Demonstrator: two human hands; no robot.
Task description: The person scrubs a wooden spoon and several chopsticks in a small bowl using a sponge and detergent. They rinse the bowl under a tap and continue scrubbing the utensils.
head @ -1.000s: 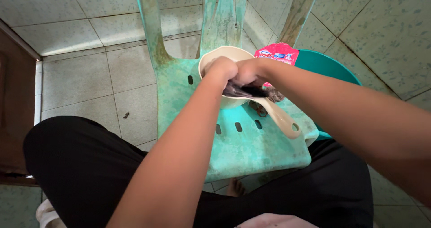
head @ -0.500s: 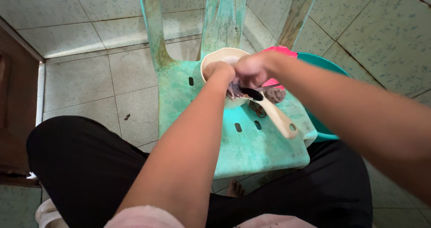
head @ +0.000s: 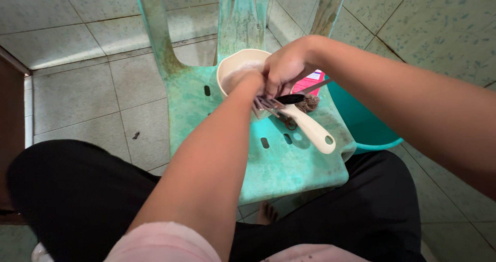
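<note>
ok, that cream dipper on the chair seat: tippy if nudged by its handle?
Probably. The cream dipper looks like thin, stiff plastic, so likely light. Its long handle sticks out sideways, giving leverage to swing or tip it. The foamy water inside could slosh; the chair seat looks slick.

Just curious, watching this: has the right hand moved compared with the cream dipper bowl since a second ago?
Yes. The right hand has lifted away from the handle side and now sits up over the dipper's far rim.

Dipper (head: 243,68) bowl mostly hidden by hands; red packet (head: 309,80) half covered; chair (head: 289,174) backrest cut off.
</note>
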